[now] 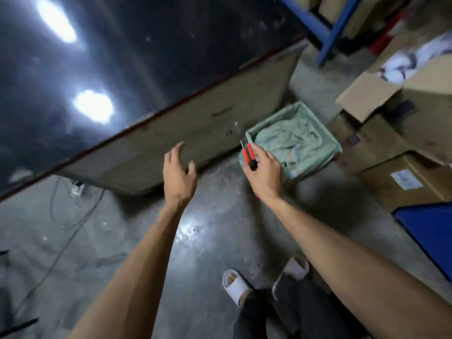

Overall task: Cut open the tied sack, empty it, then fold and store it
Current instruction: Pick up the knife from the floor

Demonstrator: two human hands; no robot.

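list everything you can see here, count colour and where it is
utility knife: 1, red and black, blade out, held in the right hand
green sack: 1, pale green, lining a square bin on the floor, crumpled sacks inside
table: 1, glossy black top with a tan side panel, upper left
cardboard boxes: several, brown, stacked at right; one open with white cloth
blue rack: 1, blue frame, top right
blue sheet: 1, blue, right edge on the floor
cables: a few, grey, on the floor at left
slippers: 2, white, on the person's feet, bottom centre
left hand: 1, open, empty, near the table side
right hand: 1, fingers gripping the knife
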